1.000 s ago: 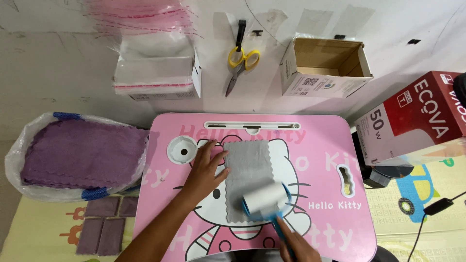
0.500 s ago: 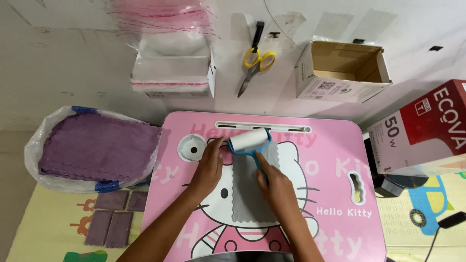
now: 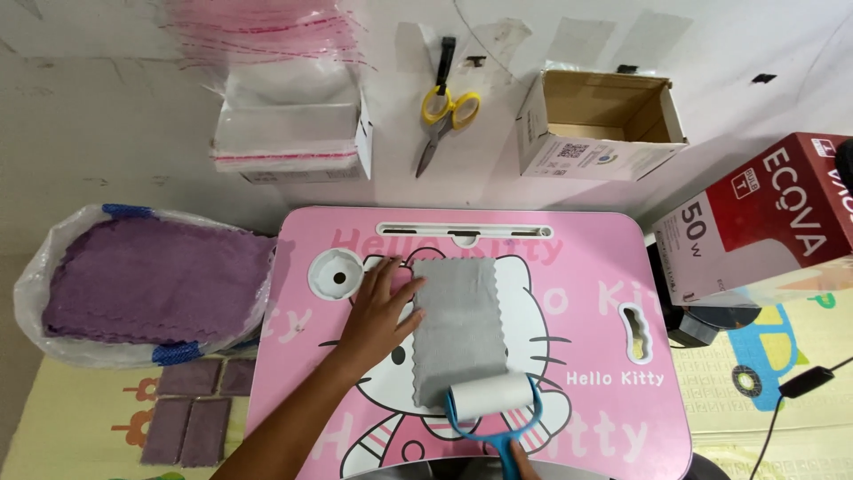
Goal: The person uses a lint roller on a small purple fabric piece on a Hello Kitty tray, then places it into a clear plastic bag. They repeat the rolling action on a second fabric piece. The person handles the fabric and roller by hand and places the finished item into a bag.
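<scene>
L hand (image 3: 380,313) flat, fingers apart on grey cloth (image 3: 455,331); R hand (image 3: 518,461) w/ fingers clamped on lint roller (image 3: 490,396).

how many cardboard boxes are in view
2: an open brown cardboard box against the wall beyond the pink lap table, and a closed red-and-white cardboard box at the table's right. A white carton of clear plastic bags stands farther left; others may be hidden.

Grey cloth (image 3: 458,329) with wavy edges just right of the left hand (image 3: 378,311). Pink counter (image 3: 604,267) with white cartoon cat print under it. White lint roller (image 3: 490,396), blue handle. Purple cloths (image 3: 151,280) far left. Yellow-handled scissors (image 3: 442,111) above.
</scene>
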